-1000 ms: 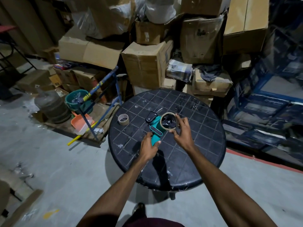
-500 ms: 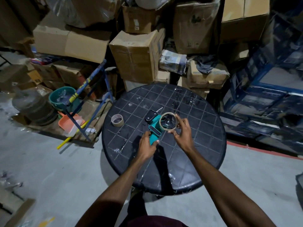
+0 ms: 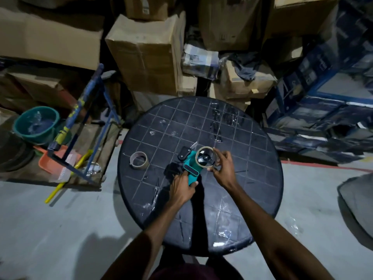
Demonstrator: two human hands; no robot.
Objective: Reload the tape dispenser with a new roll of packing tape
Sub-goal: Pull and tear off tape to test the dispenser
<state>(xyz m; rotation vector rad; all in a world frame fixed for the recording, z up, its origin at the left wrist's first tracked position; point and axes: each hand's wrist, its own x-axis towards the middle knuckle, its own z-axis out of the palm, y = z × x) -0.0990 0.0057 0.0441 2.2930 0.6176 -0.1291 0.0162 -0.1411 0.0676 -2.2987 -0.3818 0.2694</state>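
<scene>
Now both hands [image 3: 182,189] on dispenser [image 3: 191,170]

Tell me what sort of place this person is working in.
Most likely a storeroom or warehouse. Stacked cardboard boxes crowd the back, blue printed cartons pile up on the right, and the floor is bare concrete. A round black table serves as a packing spot.

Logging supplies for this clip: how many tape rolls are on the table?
2: one roll lies loose on the table, and one ring sits on the dispenser, pinched by the right hand.
</scene>
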